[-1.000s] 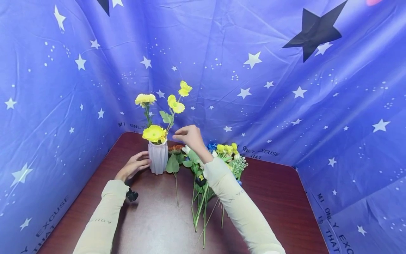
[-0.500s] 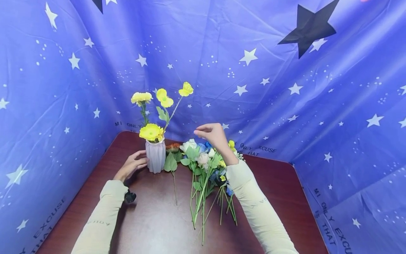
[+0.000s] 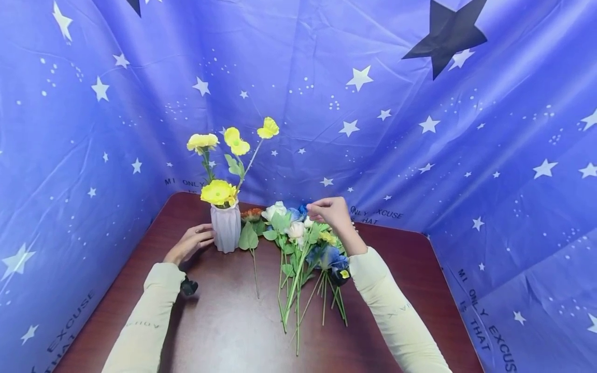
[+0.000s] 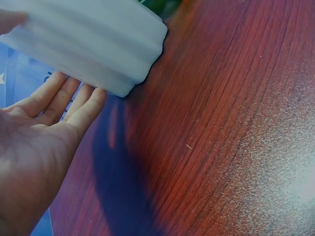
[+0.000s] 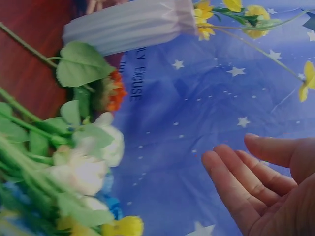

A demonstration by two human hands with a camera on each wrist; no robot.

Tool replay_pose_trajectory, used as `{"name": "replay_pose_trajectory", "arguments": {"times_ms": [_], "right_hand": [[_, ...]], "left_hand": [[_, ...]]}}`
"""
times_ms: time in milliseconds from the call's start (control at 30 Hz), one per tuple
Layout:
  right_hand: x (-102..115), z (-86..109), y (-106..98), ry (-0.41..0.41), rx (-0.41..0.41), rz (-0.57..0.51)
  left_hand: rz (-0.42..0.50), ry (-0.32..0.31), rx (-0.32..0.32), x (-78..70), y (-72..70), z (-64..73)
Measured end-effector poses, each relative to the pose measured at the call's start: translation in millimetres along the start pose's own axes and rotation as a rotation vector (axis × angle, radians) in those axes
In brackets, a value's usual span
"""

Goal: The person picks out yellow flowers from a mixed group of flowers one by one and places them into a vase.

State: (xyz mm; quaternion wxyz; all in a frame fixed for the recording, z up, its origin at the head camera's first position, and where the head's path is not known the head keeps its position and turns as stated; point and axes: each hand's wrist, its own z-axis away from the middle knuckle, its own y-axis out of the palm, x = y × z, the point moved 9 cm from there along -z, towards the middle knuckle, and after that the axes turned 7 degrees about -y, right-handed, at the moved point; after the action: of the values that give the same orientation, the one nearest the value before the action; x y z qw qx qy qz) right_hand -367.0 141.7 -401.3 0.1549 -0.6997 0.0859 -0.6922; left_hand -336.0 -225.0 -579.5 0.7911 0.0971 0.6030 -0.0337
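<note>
Starry cloth behind dark surface. Our left hand, straight-fingered, touches the vase beside it; our right hand, relaxed and holding nothing, is by the loose flowers. We'd steady the vase, take flowers singly. Right hand masks some flowers; can't see inside the vase.

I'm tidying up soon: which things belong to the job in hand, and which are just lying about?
Likely the job: vase, touched by the left hand; yellow flowers in it; loose flowers near the right hand; orange flower.
Surroundings: table; starry cloth. Nothing looks plainly stray.
</note>
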Motion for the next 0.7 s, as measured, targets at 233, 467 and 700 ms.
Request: {"name": "replay_pose_trajectory", "arguments": {"times_ms": [233,467,700], "right_hand": [[-40,5.8,5,0.117,0.036,0.006],[-72,14.5,11,0.139,0.046,0.104],[-102,20.1,20,0.215,0.071,0.125]], "left_hand": [[-0.021,-0.009,0.006,-1.6,-0.2,-1.4],[-0.04,-0.021,0.004,-0.2,1.1,-1.1],[-0.042,-0.012,-0.005,0.1,1.7,1.1]]}}
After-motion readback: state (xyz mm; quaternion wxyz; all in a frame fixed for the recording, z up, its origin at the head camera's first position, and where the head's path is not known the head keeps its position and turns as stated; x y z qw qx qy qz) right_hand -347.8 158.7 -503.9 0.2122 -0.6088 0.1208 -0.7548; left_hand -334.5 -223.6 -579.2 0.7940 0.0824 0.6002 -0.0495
